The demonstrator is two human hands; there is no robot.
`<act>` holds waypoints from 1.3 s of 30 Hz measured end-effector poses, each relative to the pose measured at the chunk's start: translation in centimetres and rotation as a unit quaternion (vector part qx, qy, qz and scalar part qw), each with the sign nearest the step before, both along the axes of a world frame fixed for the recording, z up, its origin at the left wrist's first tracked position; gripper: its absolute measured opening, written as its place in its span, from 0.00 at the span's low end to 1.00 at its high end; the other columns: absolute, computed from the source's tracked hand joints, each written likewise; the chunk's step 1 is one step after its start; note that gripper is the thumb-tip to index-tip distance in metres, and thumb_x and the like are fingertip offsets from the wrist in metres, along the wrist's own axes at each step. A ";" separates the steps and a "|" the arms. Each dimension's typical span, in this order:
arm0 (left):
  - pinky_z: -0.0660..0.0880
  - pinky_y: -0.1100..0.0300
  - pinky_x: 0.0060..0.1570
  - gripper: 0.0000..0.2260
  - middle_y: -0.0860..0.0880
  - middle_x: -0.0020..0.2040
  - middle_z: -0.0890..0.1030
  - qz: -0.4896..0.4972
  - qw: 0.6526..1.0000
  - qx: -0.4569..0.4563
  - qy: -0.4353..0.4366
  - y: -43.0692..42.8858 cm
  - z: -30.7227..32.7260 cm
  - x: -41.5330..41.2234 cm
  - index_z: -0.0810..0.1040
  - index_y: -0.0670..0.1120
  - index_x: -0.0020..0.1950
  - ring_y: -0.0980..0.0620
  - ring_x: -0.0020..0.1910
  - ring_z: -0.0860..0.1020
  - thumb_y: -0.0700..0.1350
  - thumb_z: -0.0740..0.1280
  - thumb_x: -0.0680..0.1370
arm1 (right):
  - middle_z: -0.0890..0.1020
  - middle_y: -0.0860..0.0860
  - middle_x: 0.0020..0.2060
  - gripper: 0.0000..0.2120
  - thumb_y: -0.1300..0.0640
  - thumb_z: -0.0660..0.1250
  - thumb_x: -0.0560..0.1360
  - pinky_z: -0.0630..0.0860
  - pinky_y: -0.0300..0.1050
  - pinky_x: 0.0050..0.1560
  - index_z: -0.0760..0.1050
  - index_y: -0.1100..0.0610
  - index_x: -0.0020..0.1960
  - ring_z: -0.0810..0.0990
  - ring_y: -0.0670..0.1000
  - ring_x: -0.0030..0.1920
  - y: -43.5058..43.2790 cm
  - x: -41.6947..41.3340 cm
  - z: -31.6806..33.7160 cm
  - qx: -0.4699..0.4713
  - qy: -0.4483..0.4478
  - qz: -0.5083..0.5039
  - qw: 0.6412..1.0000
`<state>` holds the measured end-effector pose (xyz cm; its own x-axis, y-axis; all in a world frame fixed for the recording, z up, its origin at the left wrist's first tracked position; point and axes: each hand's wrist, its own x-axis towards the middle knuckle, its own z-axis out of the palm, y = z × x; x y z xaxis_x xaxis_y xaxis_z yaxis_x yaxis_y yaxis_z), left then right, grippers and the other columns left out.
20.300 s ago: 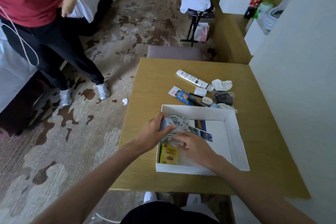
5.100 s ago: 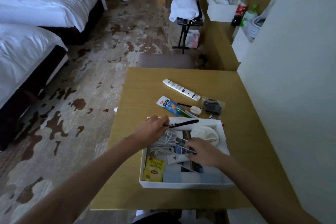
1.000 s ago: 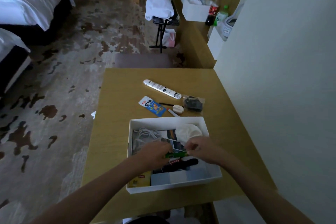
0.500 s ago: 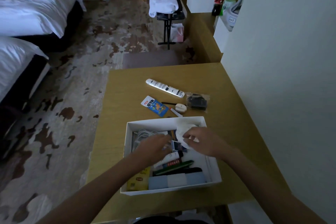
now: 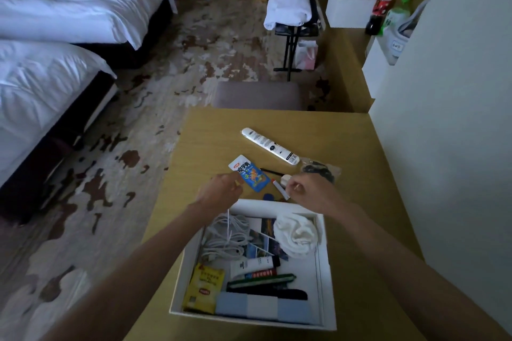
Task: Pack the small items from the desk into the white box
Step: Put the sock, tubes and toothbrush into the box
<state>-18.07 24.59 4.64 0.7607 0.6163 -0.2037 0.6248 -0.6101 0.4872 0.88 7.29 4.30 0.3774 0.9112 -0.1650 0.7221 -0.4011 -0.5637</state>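
The white box (image 5: 328, 271) sits on the near part of the wooden desk (image 5: 346, 141). It holds a white cable (image 5: 224, 238), a yellow tea packet (image 5: 203, 288), a white cloth (image 5: 297, 234), a tube (image 5: 255, 264), a green pen (image 5: 260, 279) and a black comb (image 5: 288, 293). Just beyond the box, my left hand (image 5: 221, 192) pinches the lower left edge of a blue sachet (image 5: 250, 174) lying flat. My right hand (image 5: 309, 189) curls over a small white round item (image 5: 284, 178) and a white stick (image 5: 279, 188); its grip is hidden.
Farther back on the desk lie a white remote (image 5: 268, 145), a thin black pen (image 5: 273, 172) and a clear bag with a dark item (image 5: 318, 170). A white wall (image 5: 443, 119) runs along the right. A padded stool (image 5: 257, 95) stands behind the desk, two beds (image 5: 50, 83) to the left.
Both hands have left the box and reached forward over its far rim to the items on the desk. The green pen and comb now lie in the box.
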 end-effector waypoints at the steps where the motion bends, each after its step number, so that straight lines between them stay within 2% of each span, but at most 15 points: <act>1: 0.78 0.48 0.50 0.10 0.46 0.51 0.82 -0.002 1.000 -0.001 0.003 0.7 -0.1 0.2 0.77 0.49 0.56 0.44 0.47 0.80 0.46 0.62 0.76 | 0.84 0.54 0.40 0.11 0.50 0.62 0.78 0.80 0.54 0.41 0.79 0.56 0.46 0.82 0.51 0.39 1.0 0.2 -0.3 -0.014 -0.007 0.002 1.000; 6: 0.77 0.53 0.50 0.09 0.44 0.51 0.82 -0.025 0.999 -0.047 0.004 4.0 -2.0 1.7 0.78 0.46 0.55 0.44 0.48 0.80 0.46 0.63 0.77 | 0.83 0.54 0.40 0.13 0.50 0.60 0.79 0.79 0.49 0.41 0.80 0.56 0.46 0.81 0.54 0.42 5.4 0.8 -3.3 -0.107 -0.070 -0.026 0.991; 10: 0.77 0.48 0.50 0.11 0.42 0.49 0.82 -0.056 0.995 -0.070 0.044 6.2 -4.0 3.0 0.77 0.44 0.52 0.42 0.48 0.79 0.49 0.60 0.78 | 0.80 0.55 0.40 0.19 0.45 0.55 0.81 0.72 0.46 0.37 0.75 0.58 0.43 0.81 0.58 0.45 7.8 1.2 -6.7 -0.171 -0.118 -0.040 0.977; 14: 0.75 0.54 0.50 0.12 0.47 0.53 0.81 -0.119 0.989 -0.054 0.076 8.1 -6.3 4.1 0.77 0.48 0.55 0.45 0.52 0.78 0.52 0.60 0.79 | 0.81 0.56 0.52 0.16 0.47 0.53 0.81 0.70 0.47 0.41 0.75 0.55 0.55 0.80 0.58 0.51 9.3 1.4 -9.2 -0.207 -0.148 -0.029 0.967; 16: 0.72 0.56 0.51 0.12 0.48 0.57 0.79 -0.160 0.984 -0.028 0.075 9.0 -7.5 4.8 0.76 0.49 0.58 0.47 0.57 0.76 0.51 0.63 0.78 | 0.80 0.55 0.50 0.15 0.46 0.54 0.81 0.69 0.47 0.40 0.75 0.55 0.53 0.80 0.57 0.51 9.8 1.5 -10.0 -0.224 -0.157 -0.029 0.962; 18: 0.71 0.54 0.55 0.18 0.47 0.64 0.74 -0.218 0.971 0.030 0.092 9.9 -8.8 5.8 0.71 0.48 0.65 0.48 0.63 0.71 0.50 0.65 0.77 | 0.77 0.54 0.43 0.17 0.43 0.55 0.80 0.68 0.46 0.38 0.71 0.54 0.42 0.80 0.56 0.48 9.9 1.6 -10.6 -0.235 -0.167 -0.014 0.958; 19: 0.71 0.52 0.57 0.22 0.46 0.68 0.70 -0.253 0.959 0.068 0.112 10.3 -9.3 6.5 0.68 0.47 0.68 0.47 0.66 0.68 0.50 0.65 0.76 | 0.77 0.54 0.42 0.18 0.42 0.56 0.80 0.68 0.46 0.37 0.70 0.54 0.41 0.80 0.55 0.47 10.0 1.6 -10.6 -0.238 -0.175 -0.004 0.955; 22: 0.70 0.50 0.60 0.31 0.45 0.74 0.61 -0.325 0.913 0.172 0.174 11.0 -10.6 8.6 0.59 0.43 0.73 0.46 0.71 0.61 0.51 0.67 0.75 | 0.79 0.56 0.45 0.17 0.44 0.56 0.80 0.66 0.46 0.37 0.74 0.56 0.44 0.80 0.57 0.46 10.0 1.7 -10.4 -0.237 -0.182 0.014 0.954; 24: 0.69 0.50 0.61 0.35 0.45 0.75 0.60 -0.342 0.897 0.205 0.192 11.2 -11.4 9.7 0.56 0.42 0.74 0.46 0.72 0.60 0.53 0.68 0.74 | 0.76 0.55 0.40 0.18 0.46 0.57 0.80 0.65 0.46 0.36 0.69 0.56 0.38 0.79 0.57 0.43 9.6 1.6 -10.0 -0.236 -0.178 0.010 0.955; 27: 0.68 0.51 0.60 0.38 0.46 0.71 0.66 -0.359 0.886 0.217 0.199 11.5 -11.9 10.7 0.59 0.43 0.72 0.46 0.70 0.64 0.54 0.72 0.70 | 0.68 0.50 0.33 0.19 0.46 0.56 0.79 0.62 0.44 0.33 0.64 0.54 0.33 0.72 0.53 0.35 9.3 1.6 -9.0 -0.207 -0.166 -0.025 0.964; 30: 0.71 0.51 0.56 0.34 0.46 0.65 0.72 -0.367 0.883 0.236 0.173 11.9 -12.0 11.0 0.65 0.44 0.67 0.46 0.64 0.69 0.57 0.73 0.68 | 0.73 0.50 0.31 0.17 0.45 0.57 0.79 0.63 0.44 0.30 0.70 0.55 0.38 0.73 0.52 0.32 8.9 1.8 -7.7 -0.153 -0.141 -0.058 0.976; 33: 0.73 0.51 0.52 0.31 0.46 0.64 0.72 -0.354 0.891 0.235 0.161 12.1 -11.8 10.1 0.67 0.44 0.66 0.47 0.63 0.70 0.60 0.69 0.70 | 0.79 0.49 0.28 0.14 0.45 0.62 0.76 0.71 0.44 0.29 0.75 0.53 0.39 0.77 0.48 0.29 7.9 1.6 -6.3 -0.085 -0.089 -0.099 0.987; 34: 0.73 0.51 0.51 0.31 0.45 0.64 0.71 -0.346 0.896 0.226 0.162 12.0 -11.6 9.7 0.67 0.43 0.66 0.47 0.63 0.70 0.61 0.68 0.71 | 0.81 0.48 0.28 0.12 0.45 0.63 0.76 0.72 0.43 0.28 0.76 0.52 0.40 0.78 0.45 0.28 7.5 1.5 -5.8 -0.067 -0.061 -0.110 0.990; 36: 0.74 0.50 0.50 0.31 0.45 0.64 0.71 -0.313 0.918 0.192 0.148 11.7 -10.9 8.6 0.68 0.43 0.65 0.47 0.63 0.69 0.61 0.68 0.71 | 0.81 0.44 0.27 0.09 0.46 0.65 0.74 0.68 0.34 0.25 0.76 0.50 0.40 0.77 0.41 0.27 6.7 0.9 -4.7 -0.016 -0.005 -0.124 0.992; 39: 0.74 0.50 0.51 0.31 0.44 0.62 0.72 -0.233 0.961 0.129 0.069 10.8 -9.0 6.4 0.71 0.43 0.65 0.45 0.61 0.70 0.57 0.72 0.69 | 0.80 0.46 0.29 0.09 0.49 0.67 0.73 0.67 0.35 0.28 0.78 0.55 0.40 0.77 0.45 0.31 5.5 0.0 -3.2 0.071 0.056 -0.131 0.987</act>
<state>-11.64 35.41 -4.41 0.9430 0.2587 -0.2095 0.3024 -0.9287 0.2145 0.83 12.77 1.09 0.5903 0.8014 -0.0962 0.5339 -0.4770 -0.6981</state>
